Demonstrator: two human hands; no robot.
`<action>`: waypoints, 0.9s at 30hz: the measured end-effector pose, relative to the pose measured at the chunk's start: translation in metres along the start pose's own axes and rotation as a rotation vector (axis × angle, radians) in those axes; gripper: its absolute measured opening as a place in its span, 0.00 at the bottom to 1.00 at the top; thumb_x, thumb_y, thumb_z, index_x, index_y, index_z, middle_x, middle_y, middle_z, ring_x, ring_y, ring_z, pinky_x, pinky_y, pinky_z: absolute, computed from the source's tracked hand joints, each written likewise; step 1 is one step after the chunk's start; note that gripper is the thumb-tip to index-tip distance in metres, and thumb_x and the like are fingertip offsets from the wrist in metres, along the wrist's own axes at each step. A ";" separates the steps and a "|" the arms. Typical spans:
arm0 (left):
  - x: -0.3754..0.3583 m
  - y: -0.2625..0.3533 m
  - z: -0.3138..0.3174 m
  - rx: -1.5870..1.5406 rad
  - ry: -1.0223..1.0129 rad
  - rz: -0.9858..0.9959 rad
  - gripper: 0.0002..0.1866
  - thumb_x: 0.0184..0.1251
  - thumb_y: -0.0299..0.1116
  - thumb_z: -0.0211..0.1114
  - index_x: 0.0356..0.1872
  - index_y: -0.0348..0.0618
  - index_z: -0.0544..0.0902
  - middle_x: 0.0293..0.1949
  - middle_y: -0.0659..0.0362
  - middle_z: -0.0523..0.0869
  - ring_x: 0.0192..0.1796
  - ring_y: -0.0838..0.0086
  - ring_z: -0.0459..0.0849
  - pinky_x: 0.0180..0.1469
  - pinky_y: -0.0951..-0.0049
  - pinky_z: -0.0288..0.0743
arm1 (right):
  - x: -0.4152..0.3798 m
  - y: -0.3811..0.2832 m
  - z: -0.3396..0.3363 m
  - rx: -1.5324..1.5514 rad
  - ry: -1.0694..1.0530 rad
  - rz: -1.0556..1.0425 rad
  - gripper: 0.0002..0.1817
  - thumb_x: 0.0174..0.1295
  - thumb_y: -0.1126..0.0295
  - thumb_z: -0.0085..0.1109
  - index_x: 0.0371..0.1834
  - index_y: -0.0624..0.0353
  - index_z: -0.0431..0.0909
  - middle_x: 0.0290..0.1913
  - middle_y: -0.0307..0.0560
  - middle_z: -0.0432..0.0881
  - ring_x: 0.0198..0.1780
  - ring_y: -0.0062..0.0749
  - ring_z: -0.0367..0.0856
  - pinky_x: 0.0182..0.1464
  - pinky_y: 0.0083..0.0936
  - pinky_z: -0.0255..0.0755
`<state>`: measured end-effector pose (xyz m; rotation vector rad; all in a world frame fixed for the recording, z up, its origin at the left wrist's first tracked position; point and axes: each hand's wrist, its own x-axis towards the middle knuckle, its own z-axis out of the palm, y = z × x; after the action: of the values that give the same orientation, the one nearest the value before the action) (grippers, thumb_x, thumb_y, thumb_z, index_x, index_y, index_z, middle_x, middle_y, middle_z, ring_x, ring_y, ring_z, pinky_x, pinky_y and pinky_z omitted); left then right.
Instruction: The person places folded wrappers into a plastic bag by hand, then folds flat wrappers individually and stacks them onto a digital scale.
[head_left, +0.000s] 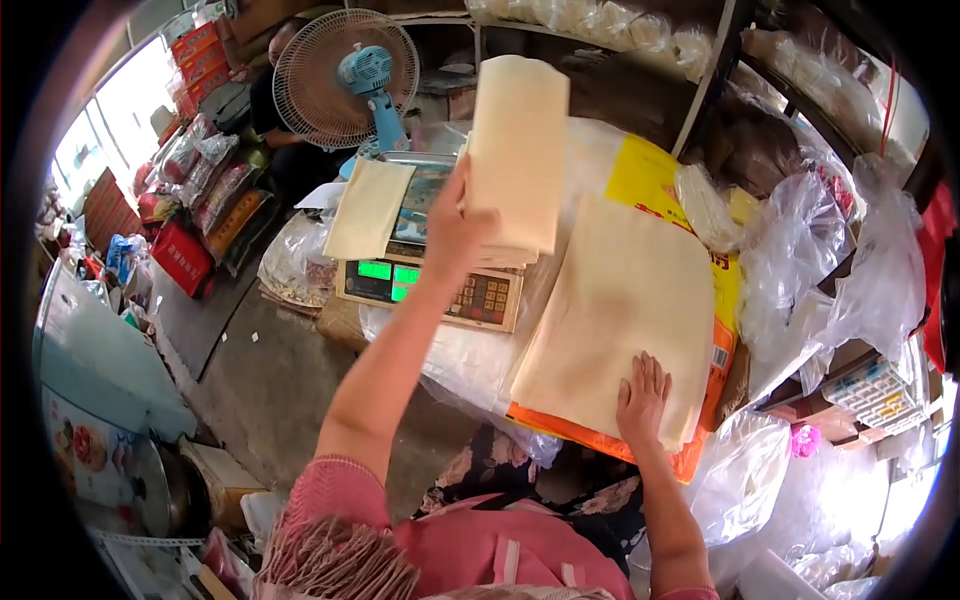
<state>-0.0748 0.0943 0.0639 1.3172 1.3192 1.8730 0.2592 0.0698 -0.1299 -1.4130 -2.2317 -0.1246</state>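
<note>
My left hand grips a thick folded bundle of cream-coloured sheets by its left edge, thumb across the front. The bundle is held over the right side of a digital scale with lit green displays and a keypad. A smaller folded cream sheet lies on the left of the scale's tray. To the right, a broad stack of the same thin, flat sheets rests on a yellow and orange plastic sack. My right hand lies on the stack's near right part, fingers stretched out.
A blue fan stands behind the scale, near a seated person. Clear plastic bags crowd the right side, below shelves of packages. At left are stacked colourful packets and a pale green appliance.
</note>
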 end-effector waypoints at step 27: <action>0.105 -0.010 -0.098 0.062 0.094 0.065 0.21 0.61 0.24 0.61 0.57 0.36 0.77 0.39 0.61 0.84 0.38 0.81 0.79 0.41 0.78 0.73 | -0.004 -0.002 -0.003 0.002 -0.018 0.005 0.25 0.64 0.68 0.48 0.65 0.60 0.64 0.68 0.51 0.64 0.70 0.47 0.59 0.72 0.50 0.45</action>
<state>-0.2080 0.1413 0.0936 1.3325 1.4075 1.9742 0.2598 0.0640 -0.1285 -1.4238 -2.2418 -0.1086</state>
